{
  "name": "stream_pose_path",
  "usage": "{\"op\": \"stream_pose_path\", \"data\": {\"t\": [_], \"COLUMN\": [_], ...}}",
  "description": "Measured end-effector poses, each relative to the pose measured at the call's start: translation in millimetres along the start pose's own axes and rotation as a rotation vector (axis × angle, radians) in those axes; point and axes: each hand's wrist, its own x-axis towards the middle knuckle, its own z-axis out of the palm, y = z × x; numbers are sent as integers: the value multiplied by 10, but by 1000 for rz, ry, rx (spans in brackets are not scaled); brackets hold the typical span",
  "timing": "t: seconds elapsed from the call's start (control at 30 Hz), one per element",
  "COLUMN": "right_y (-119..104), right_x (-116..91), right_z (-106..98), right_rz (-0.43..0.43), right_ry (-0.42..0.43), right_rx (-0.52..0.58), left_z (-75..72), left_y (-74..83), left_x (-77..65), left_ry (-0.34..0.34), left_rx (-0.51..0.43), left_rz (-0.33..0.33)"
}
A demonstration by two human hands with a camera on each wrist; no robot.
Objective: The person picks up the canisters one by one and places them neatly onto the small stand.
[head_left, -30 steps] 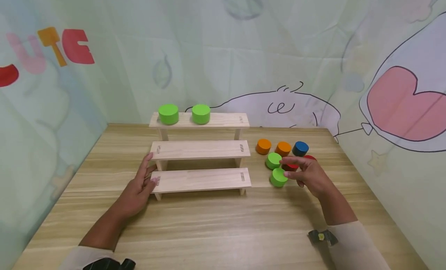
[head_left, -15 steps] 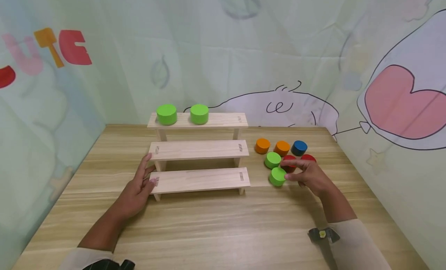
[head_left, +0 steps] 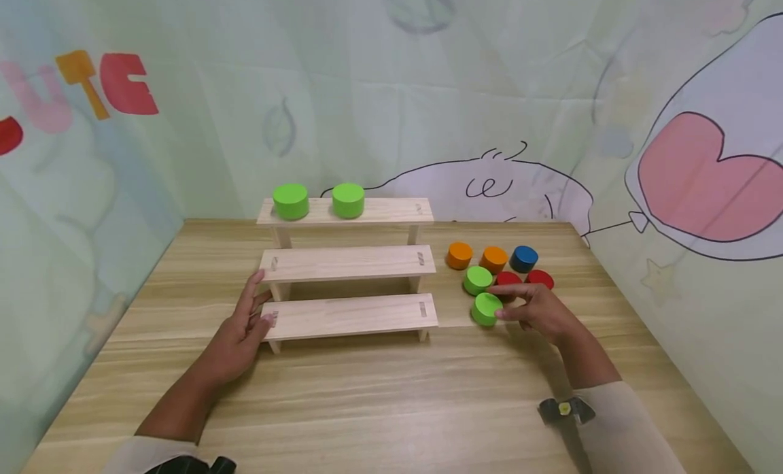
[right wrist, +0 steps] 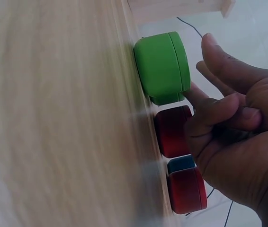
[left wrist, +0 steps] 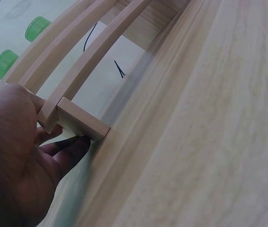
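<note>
In the head view my left hand (head_left: 235, 334) holds the left end of a three-tier wooden stand (head_left: 349, 317), its thumb at the lowest step. The left wrist view shows fingers (left wrist: 70, 153) curled against the stand's end support. My right hand (head_left: 541, 314) is at the nearest green disc (head_left: 486, 311) on the table, thumb and index finger extended around its right side. In the right wrist view a gap shows between the thumb (right wrist: 219, 56) and that green disc (right wrist: 160, 66), and other fingers are curled in. Two green discs (head_left: 290, 202) stand on the top step.
Another green disc (head_left: 477, 281) lies just behind the nearest one. Two red discs (head_left: 540, 279), two orange discs (head_left: 459, 256) and a blue disc (head_left: 524, 258) stand behind and beside it. A printed cloth backdrop (head_left: 367, 86) rises behind the wooden table (head_left: 367, 406).
The right hand has lowered slightly, its index finger and thumb coming in closer around the nearest green disc, uncovering more of the red discs. The left hand stays on the stand.
</note>
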Motion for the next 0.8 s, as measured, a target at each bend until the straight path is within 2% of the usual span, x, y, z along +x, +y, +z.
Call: {"op": "stream_pose_path", "data": {"t": [0.43,0.8], "right_y": [18,32], "right_x": [58,59], "right_z": [51,62], "right_rz": [76,60], "right_ry": [-10,-23], "right_rx": [-4,-10], "left_z": [7,8], "left_y": [-37,-24], "left_x": [1,-8], "left_ry": [10,13], "left_rx": [14,11], "left_rz": [8,5]}}
